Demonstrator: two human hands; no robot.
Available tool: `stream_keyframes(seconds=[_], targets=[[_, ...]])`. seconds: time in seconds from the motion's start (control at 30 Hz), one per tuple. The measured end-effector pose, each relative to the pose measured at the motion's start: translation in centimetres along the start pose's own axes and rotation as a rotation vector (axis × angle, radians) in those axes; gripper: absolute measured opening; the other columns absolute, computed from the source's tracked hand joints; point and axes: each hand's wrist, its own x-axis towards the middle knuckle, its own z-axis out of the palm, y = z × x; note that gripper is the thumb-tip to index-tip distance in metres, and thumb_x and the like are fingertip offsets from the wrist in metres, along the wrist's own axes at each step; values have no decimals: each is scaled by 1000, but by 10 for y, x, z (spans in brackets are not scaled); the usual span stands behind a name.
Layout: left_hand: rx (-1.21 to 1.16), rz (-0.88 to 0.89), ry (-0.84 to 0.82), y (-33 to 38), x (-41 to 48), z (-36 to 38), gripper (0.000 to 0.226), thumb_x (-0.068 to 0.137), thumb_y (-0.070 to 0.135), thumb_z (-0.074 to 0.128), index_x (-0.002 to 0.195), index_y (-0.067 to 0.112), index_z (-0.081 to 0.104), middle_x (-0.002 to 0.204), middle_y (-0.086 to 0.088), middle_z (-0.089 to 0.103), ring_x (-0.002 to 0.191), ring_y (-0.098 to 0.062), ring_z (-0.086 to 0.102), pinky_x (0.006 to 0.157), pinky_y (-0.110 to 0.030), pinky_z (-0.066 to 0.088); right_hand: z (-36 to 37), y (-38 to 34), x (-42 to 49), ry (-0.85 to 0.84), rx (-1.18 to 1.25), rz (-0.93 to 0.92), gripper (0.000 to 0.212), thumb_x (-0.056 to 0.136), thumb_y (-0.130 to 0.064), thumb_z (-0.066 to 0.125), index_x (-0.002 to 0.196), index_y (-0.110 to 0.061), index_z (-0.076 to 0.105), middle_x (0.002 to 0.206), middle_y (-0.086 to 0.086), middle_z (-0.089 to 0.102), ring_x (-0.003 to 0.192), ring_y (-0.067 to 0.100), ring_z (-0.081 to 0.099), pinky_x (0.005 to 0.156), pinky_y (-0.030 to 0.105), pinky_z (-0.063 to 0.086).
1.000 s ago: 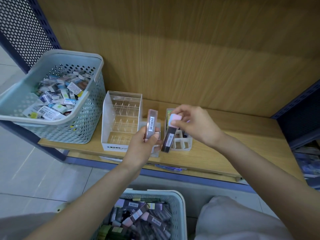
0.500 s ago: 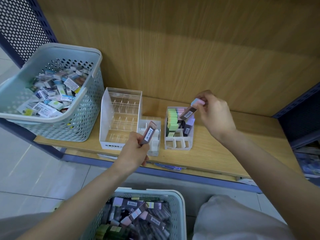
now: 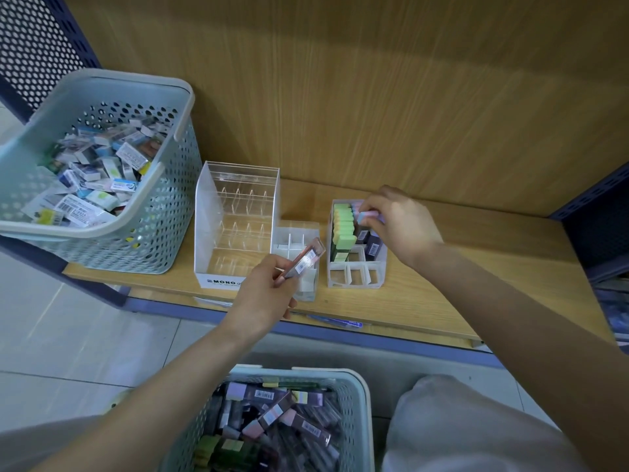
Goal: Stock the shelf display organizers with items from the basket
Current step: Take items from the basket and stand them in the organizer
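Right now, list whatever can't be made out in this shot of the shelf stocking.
1. Head view: the right hand hides most of the pink-capped pack it pinches and the rear right slots of the white organizer.
2. Head view: the lower basket is cut off by the bottom edge, so its remaining stock cannot be counted.
3. Head view: the label on the barcoded pack in the left hand is too small to read.

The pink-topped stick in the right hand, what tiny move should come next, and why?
Probably press it straight down into its slot. The right hand pinches the stick over the white organizer, next to the green sticks, and its top seems to sit higher than theirs.
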Motion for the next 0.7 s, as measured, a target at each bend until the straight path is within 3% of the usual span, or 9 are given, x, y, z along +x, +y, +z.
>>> stream_keyframes(seconds=[0.23, 0.37, 0.5, 0.63, 0.7], targets=[[6, 43, -25, 9, -2, -1, 15, 95, 9, 51, 88, 22, 57, 71, -3, 58, 55, -9, 53, 47, -15, 46, 3, -2, 4, 17, 12, -59, 19, 90, -19, 61, 105, -12, 69, 107, 4, 64, 96, 25, 61, 77, 37, 50], [5, 53, -33, 13, -3, 0, 11, 93, 9, 52, 91, 19, 57, 74, -2, 58, 50, -5, 53, 45, -13, 44, 10, 8, 2, -92, -65, -46, 19, 92, -19, 58, 105, -10, 69, 113, 4, 63, 107, 24, 56, 83, 38, 48], [-20, 60, -7, 13, -2, -1, 12, 90, 6, 58, 85, 15, 52, 77, -3, 58, 44, 1, 53, 44, -13, 43, 19, 8, 3, -119, -147, -128, 23, 93, -5, 54, 111, -6, 67, 111, 9, 60, 112, 26, 49, 81, 40, 49], [38, 134, 33, 15, -1, -3, 15, 87, 9, 63, 83, 21, 54, 78, 3, 58, 58, -8, 54, 46, -8, 40, 13, 3, 1, -90, -120, -63, 24, 94, -7, 52, 115, -10, 62, 115, 6, 61, 108, 25, 53, 83, 36, 47], [83, 190, 71, 17, -1, -4, 20, 85, 11, 67, 80, 25, 53, 79, 8, 58, 65, -8, 53, 50, -8, 41, 3, -6, -3, -11, 14, -8, 30, 94, -6, 51, 122, -11, 58, 116, 6, 61, 105, 24, 57, 85, 37, 47]])
